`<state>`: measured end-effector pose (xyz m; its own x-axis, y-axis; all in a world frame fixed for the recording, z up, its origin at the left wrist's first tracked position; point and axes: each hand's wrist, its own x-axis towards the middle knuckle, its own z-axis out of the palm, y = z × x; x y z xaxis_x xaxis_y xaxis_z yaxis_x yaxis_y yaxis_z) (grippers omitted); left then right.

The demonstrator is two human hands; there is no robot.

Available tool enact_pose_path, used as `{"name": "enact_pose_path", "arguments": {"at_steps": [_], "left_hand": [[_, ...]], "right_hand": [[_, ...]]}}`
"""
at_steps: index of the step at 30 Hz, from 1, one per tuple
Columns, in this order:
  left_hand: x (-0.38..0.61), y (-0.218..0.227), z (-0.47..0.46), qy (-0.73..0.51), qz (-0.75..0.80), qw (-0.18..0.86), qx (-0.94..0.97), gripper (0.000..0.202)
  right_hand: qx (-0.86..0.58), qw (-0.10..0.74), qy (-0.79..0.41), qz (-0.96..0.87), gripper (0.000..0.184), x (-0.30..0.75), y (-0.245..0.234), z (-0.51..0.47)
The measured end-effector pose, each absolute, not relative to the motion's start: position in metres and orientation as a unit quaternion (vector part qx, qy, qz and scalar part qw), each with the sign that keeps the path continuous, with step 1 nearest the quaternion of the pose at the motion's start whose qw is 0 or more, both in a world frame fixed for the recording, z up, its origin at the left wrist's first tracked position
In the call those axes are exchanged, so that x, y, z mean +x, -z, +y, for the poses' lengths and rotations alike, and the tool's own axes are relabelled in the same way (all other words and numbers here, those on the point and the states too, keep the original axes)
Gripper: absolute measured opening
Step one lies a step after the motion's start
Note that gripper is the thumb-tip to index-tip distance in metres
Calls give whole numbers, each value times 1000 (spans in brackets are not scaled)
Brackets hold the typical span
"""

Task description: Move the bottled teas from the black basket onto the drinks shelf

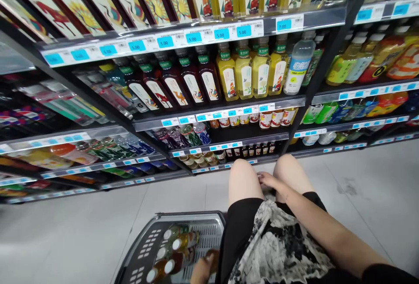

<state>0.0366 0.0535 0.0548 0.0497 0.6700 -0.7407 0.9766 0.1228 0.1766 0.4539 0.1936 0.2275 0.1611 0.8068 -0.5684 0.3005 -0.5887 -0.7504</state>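
Observation:
At the lower edge, my left hand (201, 270) is inside the dark grey shopping basket (165, 219), closed around a bottle of brown drink (214, 258). Several white-capped bottles lie in the basket beside it, among them a yellow drink bottle (186, 240) and a reddish-brown drink bottle (176, 262). Between my knees is my right hand (268, 180), its fingers curled near the inner side of my left knee (244, 177). Whatever those fingers may hold is hidden.
Drink shelves (222, 111) rise in front, with blue price tags along their edges. Dark tea bottles (193, 81) and yellow tea bottles (244, 74) fill a middle level. More shelving stands on both sides. Grey tiles (347, 192) cover the floor.

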Motion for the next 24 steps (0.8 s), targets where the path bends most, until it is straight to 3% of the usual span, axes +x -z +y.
{"name": "enact_pose_path", "arguments": {"at_steps": [3,6,9,12,14,17,21,24], "left_hand": [[49,-120,82,179,666,353,632,70],[61,-197,106,141,681,271,665,70],[65,-266,117,85,690,175,697,57],[58,-324,111,-105,722,85,678,43],[55,-359,104,-300,650,96,691,36],[64,-401,105,-517,482,117,697,20],[102,-420,141,-619,347,250,658,23],[142,-405,171,-577,334,403,627,24]], "right_hand": [[-714,316,-533,-326,40,472,-248,193],[-691,357,-569,-269,42,477,-265,182],[-635,380,-627,-244,43,466,-279,170],[-551,395,-697,-235,37,449,-294,159],[-463,372,-770,-231,43,439,-301,152],[-400,273,-842,-239,62,425,-302,142],[-420,269,-852,-160,81,415,-288,131],[-378,257,-885,-89,109,416,-277,121]]}}
